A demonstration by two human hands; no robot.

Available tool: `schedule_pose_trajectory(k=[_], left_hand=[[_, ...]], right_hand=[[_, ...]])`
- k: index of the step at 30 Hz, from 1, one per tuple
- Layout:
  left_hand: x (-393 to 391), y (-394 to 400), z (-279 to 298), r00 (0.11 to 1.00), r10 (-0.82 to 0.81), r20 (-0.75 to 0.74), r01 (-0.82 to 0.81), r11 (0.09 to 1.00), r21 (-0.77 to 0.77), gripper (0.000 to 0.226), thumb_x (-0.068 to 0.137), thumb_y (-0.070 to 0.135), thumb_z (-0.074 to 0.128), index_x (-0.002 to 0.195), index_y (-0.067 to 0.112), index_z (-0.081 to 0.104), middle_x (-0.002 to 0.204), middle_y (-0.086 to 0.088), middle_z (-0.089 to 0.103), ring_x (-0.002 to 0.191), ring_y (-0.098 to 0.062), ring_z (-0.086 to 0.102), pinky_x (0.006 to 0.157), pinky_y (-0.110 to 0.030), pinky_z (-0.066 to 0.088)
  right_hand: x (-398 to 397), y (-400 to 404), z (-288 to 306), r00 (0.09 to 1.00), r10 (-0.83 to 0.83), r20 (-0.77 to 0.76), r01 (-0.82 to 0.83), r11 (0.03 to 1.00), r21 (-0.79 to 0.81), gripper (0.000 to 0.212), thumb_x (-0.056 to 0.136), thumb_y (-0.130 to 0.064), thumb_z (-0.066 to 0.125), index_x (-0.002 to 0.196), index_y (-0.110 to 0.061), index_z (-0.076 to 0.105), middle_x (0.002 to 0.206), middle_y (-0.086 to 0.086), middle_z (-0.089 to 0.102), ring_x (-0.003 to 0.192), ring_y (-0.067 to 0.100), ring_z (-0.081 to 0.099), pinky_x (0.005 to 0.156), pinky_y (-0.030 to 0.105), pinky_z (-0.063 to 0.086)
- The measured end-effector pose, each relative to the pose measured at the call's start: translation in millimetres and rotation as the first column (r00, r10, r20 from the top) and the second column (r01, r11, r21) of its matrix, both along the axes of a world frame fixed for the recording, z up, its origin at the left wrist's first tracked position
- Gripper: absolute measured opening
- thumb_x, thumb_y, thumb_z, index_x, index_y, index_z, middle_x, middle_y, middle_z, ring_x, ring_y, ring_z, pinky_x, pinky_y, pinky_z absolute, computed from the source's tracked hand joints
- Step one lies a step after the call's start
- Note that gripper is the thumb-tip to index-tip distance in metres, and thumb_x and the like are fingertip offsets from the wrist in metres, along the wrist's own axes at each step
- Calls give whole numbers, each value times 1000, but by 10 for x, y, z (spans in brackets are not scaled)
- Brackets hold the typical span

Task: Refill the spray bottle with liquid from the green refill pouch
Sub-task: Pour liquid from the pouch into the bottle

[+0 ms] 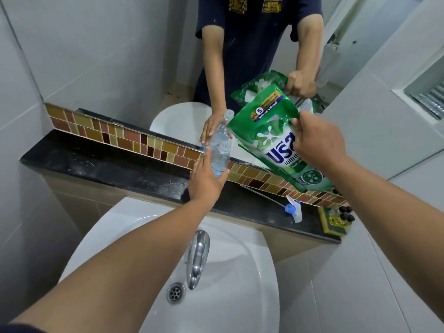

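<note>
The left hand (205, 181) wraps its fingers (207, 156) around the lower body of the clear, ribbed plastic spray bottle (219, 150), which stands upright with its neck uncapped on the glossy black speckled tabletop (108, 167), against the mirror. The right hand (317, 143) pinches the upper edge of the crinkled, shiny green refill pouch (271, 145), held tilted in the air just right of the bottle. The white-and-blue trigger sprayer head (293, 209) lies on its side on the tabletop, its thin dip tube stretched out. Below sit the smooth white basin (240, 272) and chrome tap (197, 255).
</note>
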State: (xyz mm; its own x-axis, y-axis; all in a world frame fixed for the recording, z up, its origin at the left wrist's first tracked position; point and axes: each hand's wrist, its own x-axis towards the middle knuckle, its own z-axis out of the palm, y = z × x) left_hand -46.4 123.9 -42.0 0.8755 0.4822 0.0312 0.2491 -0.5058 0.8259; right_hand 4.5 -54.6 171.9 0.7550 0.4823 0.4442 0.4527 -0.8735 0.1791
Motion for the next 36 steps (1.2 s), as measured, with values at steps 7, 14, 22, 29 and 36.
schedule_pose_trajectory(k=[7,14,22,29,36], left_hand=[[-13,-3,-43,1000,-16,19,15,1000,21,89,87,61,61,157,31,14,157,-4,37,144,-27,34,102,-53,47],[0,1,-55,999,-24,24,23,999,34,90,88,62,59,158,27,15,158,-5,36,146,-27,32,107,-50,44],[9,-2,-60,1000,-18,22,17,999,31,91,87,63,60,159,26,16,159,-3,35,147,-25,30,108,-48,44],[3,-2,-42,1000,-18,19,17,999,42,92,88,63,60,159,25,16,159,-4,35,147,-25,31,109,-48,44],[-1,-2,-36,1000,-18,11,18,999,50,92,88,63,60,158,26,15,160,-4,34,147,-25,29,109,-47,43]], right_hand=[[43,74,95,1000,-3,5,3,994,-111,26,101,-26,40,79,-11,35,65,3,39,51,27,35,48,31,25],[94,95,173,999,31,9,-29,987,-156,29,102,-28,37,78,-11,35,61,2,40,44,19,30,43,27,20],[99,158,178,999,47,2,-46,981,-188,31,102,-31,35,79,-11,35,61,4,44,47,25,41,45,33,39],[121,145,174,998,68,-11,-69,976,-208,31,102,-30,35,78,-11,35,59,3,43,44,21,39,44,31,36],[159,156,202,998,63,-15,-65,973,-221,32,102,-32,33,79,-11,34,57,-4,35,43,16,33,43,26,21]])
